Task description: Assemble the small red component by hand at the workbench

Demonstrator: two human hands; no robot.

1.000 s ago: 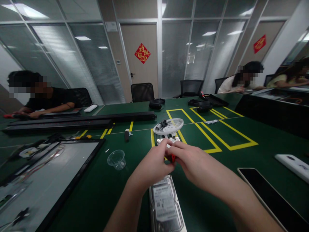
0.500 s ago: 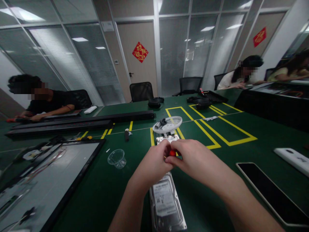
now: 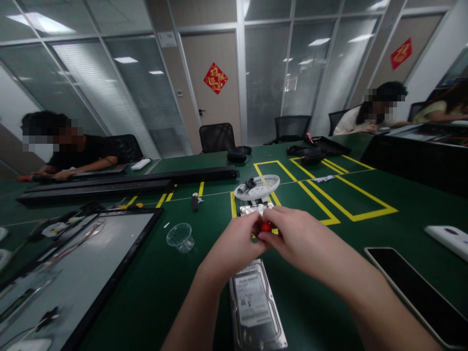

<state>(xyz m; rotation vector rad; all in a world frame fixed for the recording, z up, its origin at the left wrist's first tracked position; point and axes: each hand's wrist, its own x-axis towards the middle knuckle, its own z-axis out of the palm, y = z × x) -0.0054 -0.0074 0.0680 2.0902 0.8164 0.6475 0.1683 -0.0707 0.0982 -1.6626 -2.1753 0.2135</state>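
My right hand (image 3: pixel 300 235) is closed, thumb and fingers pinching a small red round-ended object (image 3: pixel 266 227) whose kind I cannot make out. My left hand (image 3: pixel 234 242) meets it from the other side with curled fingers; what these grip is hidden. Just below both hands a silver hard drive (image 3: pixel 256 312) lies label up on the green table, apart from them. Behind my fingers shows part of another shiny metal piece (image 3: pixel 250 209), in front of a white plastic basket (image 3: pixel 268 187) with small dark parts inside.
A clear plastic cup (image 3: pixel 180 237) and a large flat panel (image 3: pixel 120 248) with wires are to the left. A phone (image 3: pixel 413 292) and a white power strip (image 3: pixel 448 240) lie right. Long black bars (image 3: pixel 146 181) stretch across the back left. Several people (image 3: pixel 82 151) sit around the table.
The whole view has shifted slightly, with things appearing a little further right. My hands stay together around the red object, which shows slightly more clearly.
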